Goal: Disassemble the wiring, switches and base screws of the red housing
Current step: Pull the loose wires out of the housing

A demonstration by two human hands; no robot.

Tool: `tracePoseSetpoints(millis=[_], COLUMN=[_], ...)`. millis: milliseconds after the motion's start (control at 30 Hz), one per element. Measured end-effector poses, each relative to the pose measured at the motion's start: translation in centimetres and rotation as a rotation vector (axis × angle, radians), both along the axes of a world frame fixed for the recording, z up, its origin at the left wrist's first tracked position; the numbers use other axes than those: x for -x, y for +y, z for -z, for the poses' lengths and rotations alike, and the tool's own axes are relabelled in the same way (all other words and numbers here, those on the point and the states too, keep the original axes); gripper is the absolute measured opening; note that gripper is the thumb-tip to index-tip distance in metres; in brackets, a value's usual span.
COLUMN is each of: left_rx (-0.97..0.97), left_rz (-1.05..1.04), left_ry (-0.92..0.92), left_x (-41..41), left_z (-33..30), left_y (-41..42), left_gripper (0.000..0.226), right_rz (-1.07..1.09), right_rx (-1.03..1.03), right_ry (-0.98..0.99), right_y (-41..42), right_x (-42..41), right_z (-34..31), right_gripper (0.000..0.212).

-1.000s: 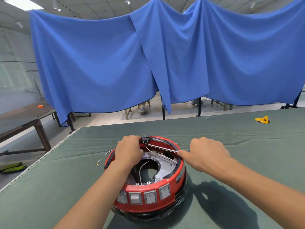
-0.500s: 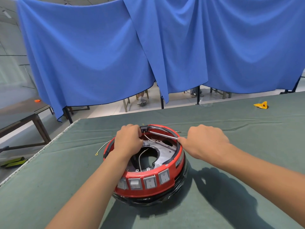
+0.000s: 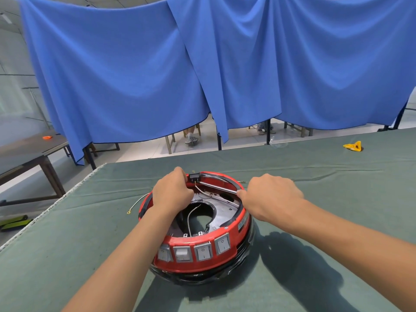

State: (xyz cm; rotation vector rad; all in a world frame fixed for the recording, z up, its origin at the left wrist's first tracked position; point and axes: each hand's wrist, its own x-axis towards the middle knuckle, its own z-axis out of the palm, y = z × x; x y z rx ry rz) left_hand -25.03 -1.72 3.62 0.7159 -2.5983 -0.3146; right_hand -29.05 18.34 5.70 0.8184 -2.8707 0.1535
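Metal rod [image 3: 217,186] now higher, in right hand [image 3: 271,197] grip; left hand [image 3: 172,192] grip on red housing [image 3: 202,253].

You have one red housing [image 3: 198,255] on one green-covered table [image 3: 67,255], and two hands on it: your left hand [image 3: 172,192] and your right hand [image 3: 270,197]. Count four grey rocker switches [image 3: 195,251] in a row on its near face. One metal tool shaft [image 3: 217,186] crosses the top opening. One yellow object [image 3: 353,146] lies far right; one loose wire [image 3: 137,203] trails left.
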Motion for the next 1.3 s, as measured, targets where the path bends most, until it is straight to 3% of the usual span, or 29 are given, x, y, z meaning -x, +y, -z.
tracePoseSetpoints(millis=[133,300,600,833,1133,1300], left_rx=[-0.055,-0.07,-0.024,-0.033,0.022,-0.015], left_rz=[-0.016,-0.023,-0.003,-0.005,0.038,0.04], left_ry=[0.011,0.01,0.041,0.05,-0.002,-0.004], left_x=[0.3,0.5,0.7,0.6,0.4,0.7], left_z=[-0.1,-0.1,0.1,0.3,0.4,0.3], left_y=[-0.1,-0.5,-0.6,-0.9,-0.7,-0.9], left_gripper=[0.035,0.056,0.04,0.048,0.039,0.033], right_rz=[-0.048,-0.079,-0.155,-0.229,-0.156,-0.158], right_rx=[-0.025,-0.032,-0.088,-0.163,-0.176,-0.143], right_ry=[-0.006,0.051,0.256,0.376,0.27,0.226], right_y=[-0.2,0.0,0.5,0.6,0.4,0.3], right_x=[0.2,1.6,6.0,7.5,4.9,5.1], right_z=[0.1,-0.1,-0.3,-1.1,0.1,0.0], right_gripper=[0.037,0.052,0.049,0.048,0.029,0.035])
